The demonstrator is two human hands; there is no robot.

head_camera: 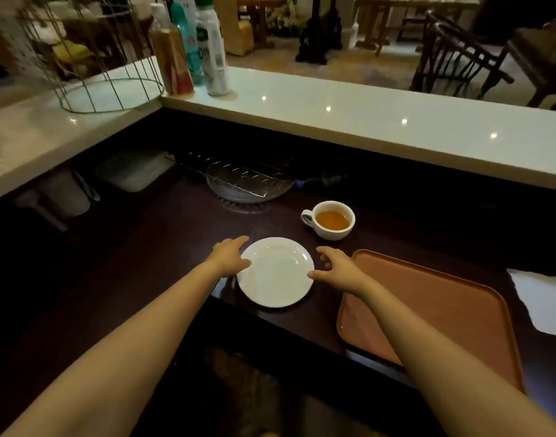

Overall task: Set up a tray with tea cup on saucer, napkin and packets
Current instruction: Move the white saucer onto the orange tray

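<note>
Round white saucer (pixel 276 272) lies bare and glossy on the counter.

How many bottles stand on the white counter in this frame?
3, clustered at the counter's inner corner: an amber bottle in front, a teal bottle behind it, a white bottle to their right. Others may be hidden behind.

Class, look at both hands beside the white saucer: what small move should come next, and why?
Probably close both hands, left hand and right hand, on the saucer and lift it toward the empty tray. They flank its rim, open, and the tea cup stands apart on the counter.
</note>
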